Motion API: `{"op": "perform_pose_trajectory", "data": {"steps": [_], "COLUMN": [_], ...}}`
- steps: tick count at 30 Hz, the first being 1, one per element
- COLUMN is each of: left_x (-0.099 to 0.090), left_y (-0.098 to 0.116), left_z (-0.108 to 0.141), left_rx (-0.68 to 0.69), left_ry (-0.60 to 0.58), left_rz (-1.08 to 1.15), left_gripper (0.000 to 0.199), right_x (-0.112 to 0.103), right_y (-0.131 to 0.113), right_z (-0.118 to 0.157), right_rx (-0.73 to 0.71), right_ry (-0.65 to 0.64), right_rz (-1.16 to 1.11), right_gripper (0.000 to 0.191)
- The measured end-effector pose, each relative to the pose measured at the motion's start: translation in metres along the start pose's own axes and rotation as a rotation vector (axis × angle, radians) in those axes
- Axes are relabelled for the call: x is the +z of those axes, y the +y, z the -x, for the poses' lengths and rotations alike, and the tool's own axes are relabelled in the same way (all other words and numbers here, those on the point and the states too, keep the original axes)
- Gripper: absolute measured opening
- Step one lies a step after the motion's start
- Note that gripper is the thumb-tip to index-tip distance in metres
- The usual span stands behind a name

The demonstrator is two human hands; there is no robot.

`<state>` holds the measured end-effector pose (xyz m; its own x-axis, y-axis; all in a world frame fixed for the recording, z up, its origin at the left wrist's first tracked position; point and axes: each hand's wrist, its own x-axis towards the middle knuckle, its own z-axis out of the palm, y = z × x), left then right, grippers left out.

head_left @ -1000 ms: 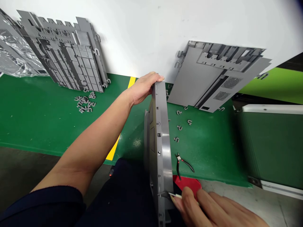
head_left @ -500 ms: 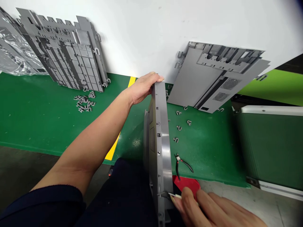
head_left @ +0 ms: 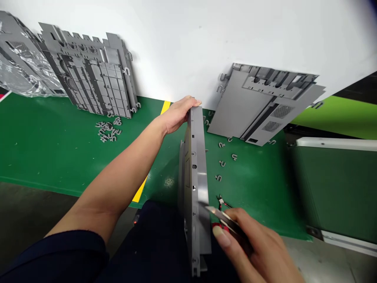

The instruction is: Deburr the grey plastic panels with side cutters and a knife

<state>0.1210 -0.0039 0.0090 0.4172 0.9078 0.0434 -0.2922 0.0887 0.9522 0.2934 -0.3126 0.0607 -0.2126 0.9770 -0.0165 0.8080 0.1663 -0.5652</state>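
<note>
Green-topped desk (head_left: pixel 44 137) is running along a white wall (head_left: pixel 188 39). Nearest, right hand (head_left: pixel 250 243), its grip narrow, is pinching a flat-bladed tool (head_left: pixel 220 216) with its tip at a grey metal panel (head_left: pixel 194 188), which is standing upright on edge near the desk's near side. Left hand (head_left: pixel 179 114), its grip curled, is holding the panel's far end. Farther off, small grey U-shaped clips (head_left: pixel 222 163) are lying scattered, and stamped grey metal sheets (head_left: pixel 88 74) are leaning against the wall.

left hand (head_left: pixel 179 114): grips grey metal panel (head_left: pixel 196 188) | right hand (head_left: pixel 253 245): flat blade (head_left: pixel 219 214) against panel
</note>
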Motion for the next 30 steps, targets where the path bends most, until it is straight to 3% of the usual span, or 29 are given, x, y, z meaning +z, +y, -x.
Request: {"op": "perform_pose_trajectory", "data": {"steps": [3,7,10,14,16,20,23,27,30], "left_x": [0.000,0.000,-0.001,-0.002,-0.001,0.000,0.000,-0.001,0.001], "left_y": [0.001,0.002,0.001,0.001,0.001,0.000,-0.001,0.001,0.004], "left_z": [0.001,0.000,0.000,0.000,-0.001,-0.001,-0.001,0.001,0.001], "left_rx": [-0.020,-0.024,-0.020,-0.022,-0.016,-0.014,-0.020,-0.029,-0.038], "left_ry": [-0.010,-0.020,-0.021,-0.017,-0.020,-0.018,-0.020,-0.022,-0.028], "left_rz": [-0.006,0.003,0.007,0.001,0.000,-0.004,0.001,-0.003,-0.009], "left_gripper": [0.026,0.028,0.030,0.030,0.031,0.031,0.031,0.033,0.036], "right_x": [0.008,0.024,0.030,0.024,0.017,0.008,0.015,0.026,0.021], "right_y": [-0.006,-0.012,-0.010,-0.006,-0.006,-0.008,-0.009,-0.004,0.008], "right_z": [-0.017,-0.027,-0.021,-0.006,-0.003,-0.008,-0.016,-0.013,-0.002], "right_rx": [0.164,0.268,0.319,0.450,0.511,0.485,0.472,0.450,0.418], "right_ry": [-0.054,-0.057,-0.085,-0.289,-0.316,-0.188,-0.110,-0.160,-0.248], "right_rz": [-0.193,-0.349,-0.507,-0.756,-0.822,-0.804,-0.824,-0.927,-0.968], "right_gripper": [0.034,0.038,0.033,0.040,0.042,0.034,0.036,0.036,0.045]}}
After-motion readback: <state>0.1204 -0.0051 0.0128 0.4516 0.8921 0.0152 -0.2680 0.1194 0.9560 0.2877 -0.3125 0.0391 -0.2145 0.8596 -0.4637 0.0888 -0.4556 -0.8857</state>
